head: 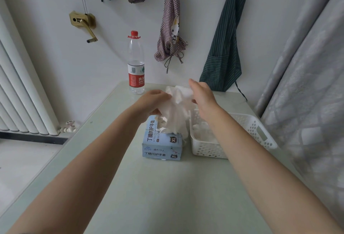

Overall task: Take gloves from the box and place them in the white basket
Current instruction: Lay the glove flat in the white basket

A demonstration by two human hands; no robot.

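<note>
Mid-transfer here: both the left hand [151,101] and right hand [202,98] pinch a bunch of white gloves [178,109] up over the blue box [162,144], so next they probably swing right and drop it into the white basket [247,127].

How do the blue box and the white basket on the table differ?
The box is solid blue card with printed lettering; the basket is plain white with holes through its walls. The box is closed but for a slot on top, where white gloves poke out; the basket is fully open on top. The box looks smaller than the basket. Both sit side by side on the table and hold something white.
</note>
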